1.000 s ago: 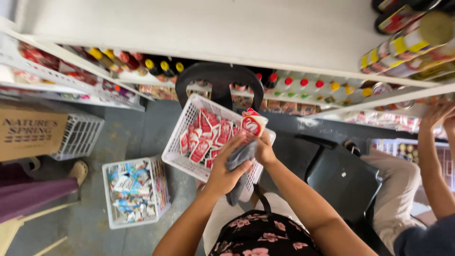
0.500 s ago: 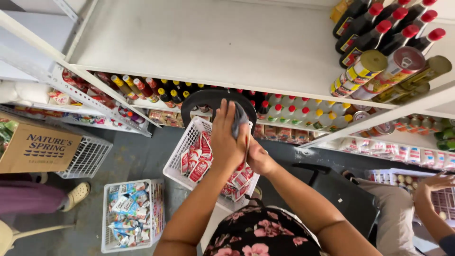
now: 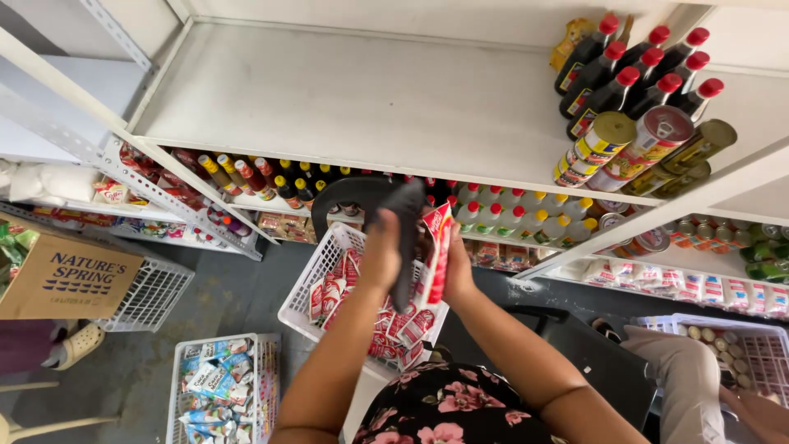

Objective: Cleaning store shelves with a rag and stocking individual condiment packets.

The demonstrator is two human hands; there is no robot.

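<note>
My left hand [image 3: 380, 256] is raised in front of me and grips a dark grey, flat object [image 3: 406, 238] that stands upright. Pressed right beside it, my right hand [image 3: 457, 275] holds a red-and-white packet [image 3: 436, 251] on edge against the dark object. Both hands hover over a white plastic basket [image 3: 327, 256] filled with several more red-and-white packets [image 3: 400, 329]. The basket rests on a black seat [image 3: 349, 193] just in front of the shelves.
A wide white shelf board [image 3: 353, 90] is above the hands. Dark red-capped bottles [image 3: 637, 70] and cans [image 3: 657, 140] stand at its right. Sauce bottles [image 3: 246, 177] line the lower shelf. A cardboard box [image 3: 70, 275] and floor basket of blue packets [image 3: 215, 386] are left; another person [image 3: 690, 386] works right.
Both hands have risen out of the basket together with the packet and the dark object. The view has tilted up, showing more of the white shelf.
</note>
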